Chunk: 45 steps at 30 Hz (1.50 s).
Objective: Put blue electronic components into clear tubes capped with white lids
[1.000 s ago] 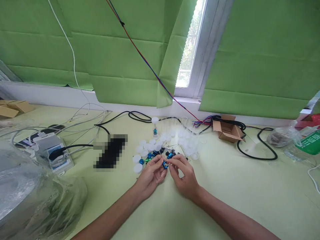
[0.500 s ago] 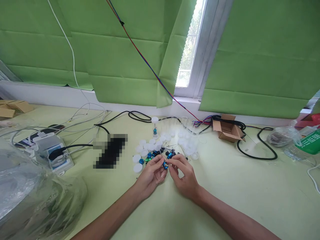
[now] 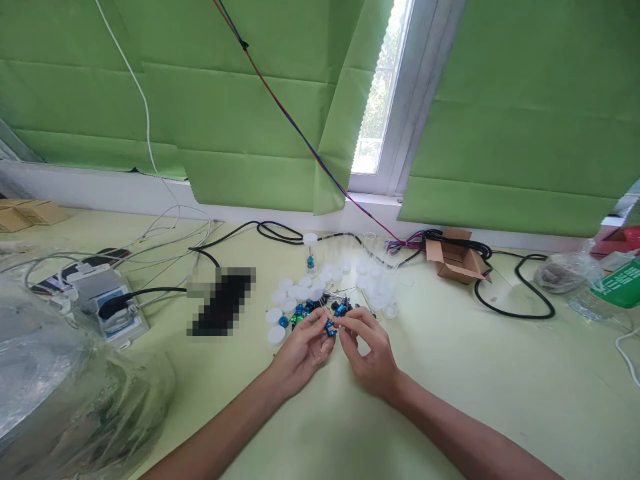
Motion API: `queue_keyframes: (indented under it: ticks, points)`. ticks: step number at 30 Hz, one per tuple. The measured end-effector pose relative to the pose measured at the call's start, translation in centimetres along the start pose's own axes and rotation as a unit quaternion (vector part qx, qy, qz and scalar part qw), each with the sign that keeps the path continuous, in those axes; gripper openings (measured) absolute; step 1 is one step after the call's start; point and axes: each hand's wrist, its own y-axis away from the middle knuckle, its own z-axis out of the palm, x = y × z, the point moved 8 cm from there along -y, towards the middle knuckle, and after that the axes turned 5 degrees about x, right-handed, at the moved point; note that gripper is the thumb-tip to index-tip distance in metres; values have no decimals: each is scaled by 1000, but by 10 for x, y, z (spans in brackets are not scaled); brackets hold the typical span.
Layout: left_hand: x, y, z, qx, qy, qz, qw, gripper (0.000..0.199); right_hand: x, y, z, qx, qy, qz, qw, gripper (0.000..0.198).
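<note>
My left hand (image 3: 306, 350) is closed, pinching a small shiny blue metallic part (image 3: 331, 329) between thumb and fingers. Close against its right side, my right hand (image 3: 369, 350) has its fingertips drawn together in a pinch; whatever they grip is too small to name. Just beyond the hands lies a heap of blue, green and black small parts (image 3: 299, 311) with thin metal rods. Several white round caps (image 3: 276, 335) lie left of the heap. A capped clear tube (image 3: 311, 257) with a blue piece inside stands upright behind it.
More translucent caps (image 3: 383, 293) and clear tubes lie behind the right hand. An open cardboard box (image 3: 456, 258) and black cable (image 3: 540, 313) are at the back right. On the left are a power strip (image 3: 117, 313), a pixelated dark patch (image 3: 223, 303) and a large clear plastic bag (image 3: 85, 393).
The blue part in my left hand has tilted slightly, and the right fingertips have shifted a little at its side. Everything else stays put.
</note>
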Motion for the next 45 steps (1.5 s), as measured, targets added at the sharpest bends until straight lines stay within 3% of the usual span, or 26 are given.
queue_keyframes:
  ticks: [26,34,41,45]
  points:
    - [-2,-1,-1,1,10,-5,1000,23,-3,1,2,-17,-1,-5,1000,29]
    - [15,-1,-2,8,-38,45,998,21,5,-3,-14,86,110,35,990,15]
    - [28,2,-1,22,-87,85,992,25,15,1,2,-20,224,57,973,15]
    - [31,3,-2,30,-116,105,987,26,20,2,5,-47,276,69,957,16]
